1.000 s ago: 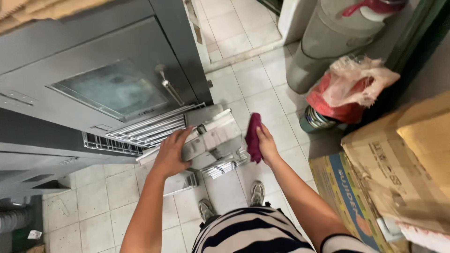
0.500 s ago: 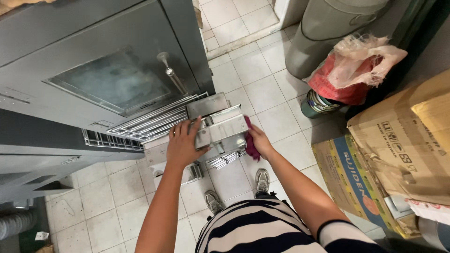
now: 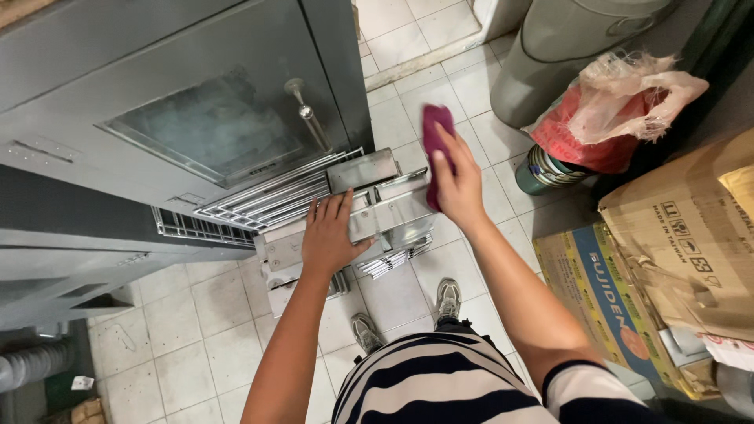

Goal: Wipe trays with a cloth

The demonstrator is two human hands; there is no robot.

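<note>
A stack of metal trays (image 3: 393, 208) with wire racks (image 3: 267, 196) juts out from a grey oven-like cabinet. My left hand (image 3: 330, 235) lies flat on the top tray, fingers spread, pressing it. My right hand (image 3: 455, 184) grips a dark magenta cloth (image 3: 434, 141) and holds it raised just beyond the trays' right end. My striped shirt and shoes show below.
The cabinet's glass door (image 3: 212, 129) with a metal handle (image 3: 308, 116) stands above the trays. A grey bin (image 3: 565, 55), a red and clear plastic bag (image 3: 613, 110) and cardboard boxes (image 3: 691, 235) crowd the right side. White tile floor (image 3: 188, 338) lies underneath.
My right hand has lifted the cloth up and away from the trays' right side. My left hand has stayed on the top tray. The view moved closer.
</note>
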